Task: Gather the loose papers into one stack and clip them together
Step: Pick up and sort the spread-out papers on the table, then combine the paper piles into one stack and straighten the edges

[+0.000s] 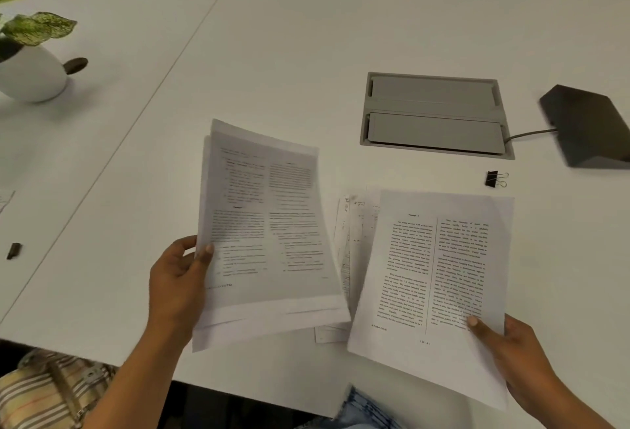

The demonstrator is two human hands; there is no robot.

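My left hand [177,287] grips a small bundle of printed sheets [269,234] by its left edge, lifted above the white table [306,53] and motion-blurred. My right hand [511,353] pinches a printed page [436,278] at its lower right corner, thumb on top. Between the two, more loose papers [351,241] lie flat on the table, partly covered by both held sets. A black binder clip [494,179] with silver handles lies on the table beyond the right-hand page, untouched.
A grey cable hatch [434,115] is set into the table behind the papers. At the right edge sits a dark wedge-shaped device [589,125] with a cable. A white plant pot [30,74] stands far left. A small dark object [13,250] and a paper corner [5,198] lie at left.
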